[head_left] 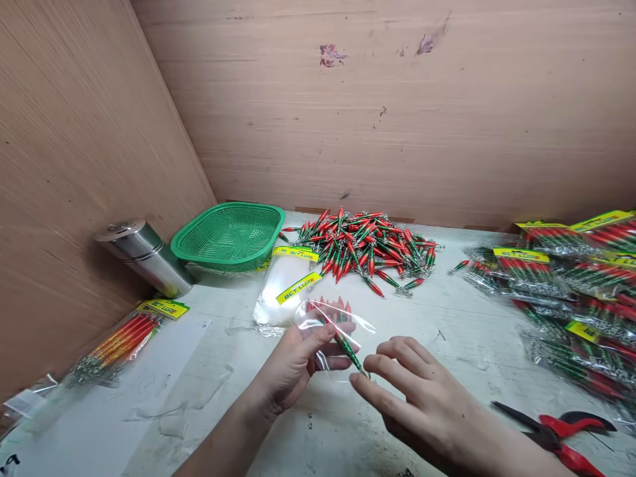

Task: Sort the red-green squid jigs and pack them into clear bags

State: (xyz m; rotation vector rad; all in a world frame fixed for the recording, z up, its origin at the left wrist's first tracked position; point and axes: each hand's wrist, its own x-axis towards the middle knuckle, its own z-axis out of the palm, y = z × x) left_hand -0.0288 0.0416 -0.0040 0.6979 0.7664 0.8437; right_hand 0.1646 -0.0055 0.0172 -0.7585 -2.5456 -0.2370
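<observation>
My left hand [303, 354] grips a clear plastic bag [365, 322], thumb on the near side and fingers behind it. Several red-tipped lures [340, 308] show through the film. One red and green fishing lure [348, 348] slants across the bag opening, its red end toward the bag and its hooked green tail toward me. Around that tail, the fingertips of my right hand [417, 384] close in a pinch; the small hooks there are partly hidden. Just beyond my left hand lies a stack of clear bags [278, 288] with yellow "BCT LURE" headers.
Loose lures [368, 242] form a heap by the back wall. A green basket [228, 258] and a metal cylinder [149, 258] stand at left, near a packed lure bag [124, 338]. Filled bags [571, 285] pile up at right, above red-handled pliers [556, 430].
</observation>
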